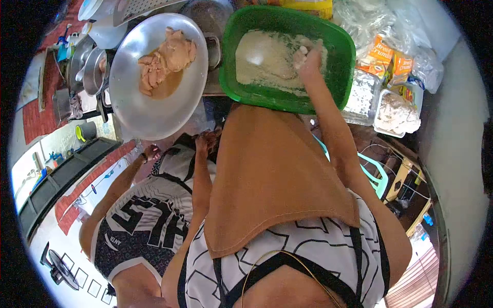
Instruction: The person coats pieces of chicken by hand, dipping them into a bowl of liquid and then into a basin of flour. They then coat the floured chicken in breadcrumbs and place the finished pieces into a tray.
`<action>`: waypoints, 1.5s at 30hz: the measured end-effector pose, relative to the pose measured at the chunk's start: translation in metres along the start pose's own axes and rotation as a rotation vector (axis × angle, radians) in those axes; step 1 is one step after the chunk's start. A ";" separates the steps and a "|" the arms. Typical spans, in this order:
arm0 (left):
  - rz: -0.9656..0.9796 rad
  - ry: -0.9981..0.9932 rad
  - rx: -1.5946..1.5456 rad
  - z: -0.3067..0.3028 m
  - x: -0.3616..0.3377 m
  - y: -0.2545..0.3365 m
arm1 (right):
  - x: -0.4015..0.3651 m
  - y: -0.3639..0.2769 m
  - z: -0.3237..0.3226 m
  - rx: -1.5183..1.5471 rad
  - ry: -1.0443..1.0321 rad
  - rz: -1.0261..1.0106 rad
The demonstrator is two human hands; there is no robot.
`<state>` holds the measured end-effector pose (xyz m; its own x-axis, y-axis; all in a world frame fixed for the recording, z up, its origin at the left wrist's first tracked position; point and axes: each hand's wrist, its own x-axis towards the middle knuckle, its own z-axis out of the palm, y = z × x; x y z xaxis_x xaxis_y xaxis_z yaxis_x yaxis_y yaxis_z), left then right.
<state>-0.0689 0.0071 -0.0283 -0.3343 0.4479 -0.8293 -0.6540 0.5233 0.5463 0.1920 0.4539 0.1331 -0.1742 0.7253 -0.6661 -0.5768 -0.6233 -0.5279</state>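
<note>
My right hand reaches into a green plastic basin of pale bread crumbs. Its crumb-coated fingers are curled and closed; what they hold, if anything, is hidden. A crumb-covered lump lies just left of them. My left hand hangs low beside my brown apron, away from the food. Dimness there hides its fingers. Left of the basin, a wide metal bowl holds raw, pinkish meat pieces in brownish liquid.
Bread crumb packets and plastic bags lie right of the basin. Near them are a foil-like tray and a white container of floury stuff. Another person stands close on my left. Pots stand farther left.
</note>
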 end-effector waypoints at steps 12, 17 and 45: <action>0.280 0.007 0.046 0.021 0.016 0.011 | -0.002 0.014 0.033 -0.867 0.038 -0.570; -0.016 0.197 -0.086 0.058 0.001 0.055 | 0.015 0.034 0.046 -1.535 -0.323 -0.955; -0.121 0.169 -0.013 0.033 0.010 0.038 | 0.055 0.039 0.086 -1.462 -0.626 -0.911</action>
<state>-0.0746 0.0552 -0.0118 -0.3615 0.2538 -0.8972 -0.7045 0.5560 0.4411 0.0912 0.4946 0.1213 -0.6769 0.7210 0.1482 0.3656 0.5041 -0.7824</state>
